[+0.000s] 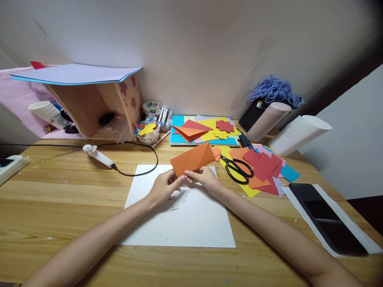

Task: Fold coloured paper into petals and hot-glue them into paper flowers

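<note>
An orange folded paper is held up at a tilt between my two hands, over a white sheet marked with small coloured strokes. My left hand pinches its lower left edge, thumb toward the middle. At the lower right edge my right hand grips it, the thumb lying on the front face. Fingers behind the paper are partly hidden. Black-handled scissors lie just right of the paper, resting on coloured paper scraps.
Behind are stacked coloured sheets with a red paper flower, and a tub of scraps. A corded white tool, likely a glue gun, lies left, before a cardboard box. A phone rests at right, near white and pink cylinders.
</note>
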`<state>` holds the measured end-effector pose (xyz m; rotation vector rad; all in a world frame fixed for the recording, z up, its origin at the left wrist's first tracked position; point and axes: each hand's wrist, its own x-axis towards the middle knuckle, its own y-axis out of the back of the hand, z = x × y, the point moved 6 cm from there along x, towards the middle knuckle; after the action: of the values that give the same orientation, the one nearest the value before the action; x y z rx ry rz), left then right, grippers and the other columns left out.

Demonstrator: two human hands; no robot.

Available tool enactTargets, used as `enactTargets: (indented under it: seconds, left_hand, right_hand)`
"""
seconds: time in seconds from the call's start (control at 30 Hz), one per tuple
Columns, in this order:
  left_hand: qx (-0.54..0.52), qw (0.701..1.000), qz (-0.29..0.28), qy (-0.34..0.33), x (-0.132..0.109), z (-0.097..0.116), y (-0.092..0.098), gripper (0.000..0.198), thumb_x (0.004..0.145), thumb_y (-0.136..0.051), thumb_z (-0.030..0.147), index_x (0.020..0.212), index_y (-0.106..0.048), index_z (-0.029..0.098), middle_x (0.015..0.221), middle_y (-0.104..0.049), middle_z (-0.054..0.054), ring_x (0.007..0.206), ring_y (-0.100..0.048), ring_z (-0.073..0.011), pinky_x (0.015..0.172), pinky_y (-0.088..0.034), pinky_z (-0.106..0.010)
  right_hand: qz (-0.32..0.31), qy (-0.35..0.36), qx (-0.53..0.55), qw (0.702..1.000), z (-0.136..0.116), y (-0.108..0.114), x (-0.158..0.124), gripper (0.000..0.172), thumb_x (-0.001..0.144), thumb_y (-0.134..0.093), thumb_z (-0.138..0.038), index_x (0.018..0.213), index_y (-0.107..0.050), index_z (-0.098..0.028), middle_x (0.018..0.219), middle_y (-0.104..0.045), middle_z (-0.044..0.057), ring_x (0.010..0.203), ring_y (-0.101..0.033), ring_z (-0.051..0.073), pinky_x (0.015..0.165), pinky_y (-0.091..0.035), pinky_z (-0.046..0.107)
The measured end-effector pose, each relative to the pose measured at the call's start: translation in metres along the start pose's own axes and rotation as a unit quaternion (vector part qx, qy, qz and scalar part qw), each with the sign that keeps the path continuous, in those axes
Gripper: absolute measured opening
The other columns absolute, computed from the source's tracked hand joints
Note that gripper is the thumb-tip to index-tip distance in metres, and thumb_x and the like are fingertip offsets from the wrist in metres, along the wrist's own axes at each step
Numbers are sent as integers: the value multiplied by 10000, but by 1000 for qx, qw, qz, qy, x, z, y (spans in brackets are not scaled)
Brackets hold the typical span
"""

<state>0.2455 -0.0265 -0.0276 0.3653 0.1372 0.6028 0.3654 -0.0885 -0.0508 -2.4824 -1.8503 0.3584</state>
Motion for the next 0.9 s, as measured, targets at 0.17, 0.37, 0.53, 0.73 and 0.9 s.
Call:
enactTargets:
  seconds: [0.17,0.37,0.53,0.73,0.9]
  left_hand:
    - [68,997,21,-16,1,-2,1,385,839,-371,448,634,-498,148,552,-506,12,522,-462,-111,526,-351,-223]
    - [127,991,26,-23,0,-3,0,356,848,-355,430,675,-500,154,555,-503,10,528,-456,-119,527,-337,-225]
    - [105,994,30,-32,1,0,1,317,843,-373,395,674,-488,153,568,-501,11,521,-435,-111,515,-328,-219]
    - [14,1000,28,-2,3,-4,3,337,841,-375,403,613,-435,162,496,-434,40,461,-407,-93,483,-323,-211]
    - [-50,998,37,32,4,-10,4,364,833,-381,451,598,-402,173,491,-401,53,408,-387,-74,429,-309,-199]
  right_hand:
    - [-37,1,-28,999,1,-7,-3,240,668,-655,-346,768,-640,-128,678,-624,35,585,-537,111,546,-443,231]
    - [-15,-1,-77,997,2,-6,-5,200,677,-635,-335,697,-611,-137,641,-602,19,545,-508,100,522,-415,222]
    - [-9,-17,-74,997,3,-3,-2,226,672,-627,-352,673,-616,-126,613,-615,35,508,-521,108,535,-451,251]
    - [27,6,-43,999,-3,14,8,189,633,-653,-300,637,-602,-118,546,-603,15,448,-485,81,462,-407,219]
    - [73,18,-3,997,0,37,19,172,626,-656,-288,609,-590,-129,531,-602,3,429,-470,61,434,-369,195]
